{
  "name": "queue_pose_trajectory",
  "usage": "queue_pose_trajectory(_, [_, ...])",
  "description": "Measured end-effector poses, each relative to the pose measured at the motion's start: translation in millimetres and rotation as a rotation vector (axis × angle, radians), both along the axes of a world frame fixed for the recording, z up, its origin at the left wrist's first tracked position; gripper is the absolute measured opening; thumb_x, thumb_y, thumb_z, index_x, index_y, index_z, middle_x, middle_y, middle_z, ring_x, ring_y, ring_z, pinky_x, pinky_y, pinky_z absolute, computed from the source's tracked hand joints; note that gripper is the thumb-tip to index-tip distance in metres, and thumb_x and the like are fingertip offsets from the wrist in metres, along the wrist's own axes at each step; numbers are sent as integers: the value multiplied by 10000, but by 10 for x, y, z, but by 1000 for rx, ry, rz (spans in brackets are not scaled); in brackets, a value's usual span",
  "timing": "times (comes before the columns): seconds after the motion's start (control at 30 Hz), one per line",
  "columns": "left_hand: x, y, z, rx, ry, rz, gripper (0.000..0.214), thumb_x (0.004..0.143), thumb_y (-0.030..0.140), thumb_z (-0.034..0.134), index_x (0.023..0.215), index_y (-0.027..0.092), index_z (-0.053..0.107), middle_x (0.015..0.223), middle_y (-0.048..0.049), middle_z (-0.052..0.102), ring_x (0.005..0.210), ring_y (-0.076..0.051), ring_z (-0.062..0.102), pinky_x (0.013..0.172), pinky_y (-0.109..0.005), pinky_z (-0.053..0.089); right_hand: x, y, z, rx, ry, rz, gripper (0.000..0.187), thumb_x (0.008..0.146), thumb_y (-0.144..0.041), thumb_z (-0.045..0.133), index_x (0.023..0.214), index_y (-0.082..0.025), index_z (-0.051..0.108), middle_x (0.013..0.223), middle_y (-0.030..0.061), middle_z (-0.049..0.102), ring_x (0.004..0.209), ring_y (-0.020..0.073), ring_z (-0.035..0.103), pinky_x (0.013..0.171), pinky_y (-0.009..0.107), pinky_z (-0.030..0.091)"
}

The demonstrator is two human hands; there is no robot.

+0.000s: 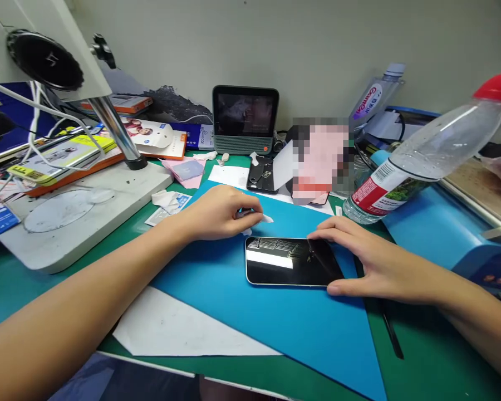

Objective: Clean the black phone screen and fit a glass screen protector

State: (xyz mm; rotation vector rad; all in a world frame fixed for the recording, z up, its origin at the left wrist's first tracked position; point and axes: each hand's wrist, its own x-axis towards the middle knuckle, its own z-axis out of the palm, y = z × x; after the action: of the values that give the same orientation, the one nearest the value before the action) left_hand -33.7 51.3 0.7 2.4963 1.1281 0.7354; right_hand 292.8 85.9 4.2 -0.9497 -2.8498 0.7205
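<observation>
A smartphone lies with its black, glossy screen up on a blue mat. My right hand grips the phone's right end, thumb on the near edge and fingers on the far edge. Just beyond the phone's far left corner, my left hand is closed around a crumpled white wipe. Bits of the wipe stick out past the fingertips; the rest is hidden in the hand.
A microscope stand occupies the left side, boxes behind it. A smart display stands at the back. A plastic bottle with a red cap leans at right. Under the mat lies white paper; a thin black strip is at right.
</observation>
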Motion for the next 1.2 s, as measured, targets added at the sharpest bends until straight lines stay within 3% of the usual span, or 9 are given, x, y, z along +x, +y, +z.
queue_pose_trajectory(0.17, [8,-76,45,36,-113,18,109,915,244,620,990,171,652,779,12,649,632,-110,566,594,-221,395,15,11,-6,17,-7,10,723,722,-582,817,1351,-290,616,1315,112,594,1202,362,597,983,515,536])
queue_pose_trajectory(0.3, [93,-134,71,-14,-175,-91,10,880,166,641,875,173,645,802,4,674,698,-112,594,638,-212,432,-9,4,5,27,-2,32,719,736,-604,800,1333,-247,619,1283,136,600,1187,357,599,984,514,530])
queue_pose_trajectory(0.6, [300,-300,83,-38,23,-317,136,901,169,633,891,177,768,982,-62,750,849,-187,636,768,-300,473,-19,-26,16,15,15,37,785,733,-663,775,1353,-209,613,1302,154,592,1196,358,582,995,514,509])
queue_pose_trajectory(0.73, [374,-344,84,-81,107,-329,214,885,165,623,1029,209,776,1070,-59,731,884,-203,640,807,-326,480,13,-41,19,-8,40,45,804,730,-661,783,1368,-206,606,1307,147,581,1206,350,567,1009,500,490])
queue_pose_trajectory(0.9, [481,-403,86,-103,180,-365,311,950,248,598,1235,222,717,1269,-83,676,1074,-247,632,968,-382,484,27,-47,19,-41,71,52,874,677,-695,804,1378,-216,594,1290,128,570,1176,342,555,979,487,493])
queue_pose_trajectory(1.07, [612,-462,40,-41,222,-388,407,988,372,579,1344,186,646,1397,-105,626,1336,-295,501,1156,-421,386,25,-43,-9,-53,81,65,948,636,-718,818,1394,-203,577,1265,125,567,1155,339,549,956,466,491])
queue_pose_trajectory(1.2, [704,-494,-23,-38,283,-378,569,1007,550,525,1471,221,531,1561,-70,506,1490,-315,351,1278,-522,165,18,-41,-20,-37,79,86,967,640,-794,761,1367,-180,591,1238,127,564,1129,327,539,937,459,484])
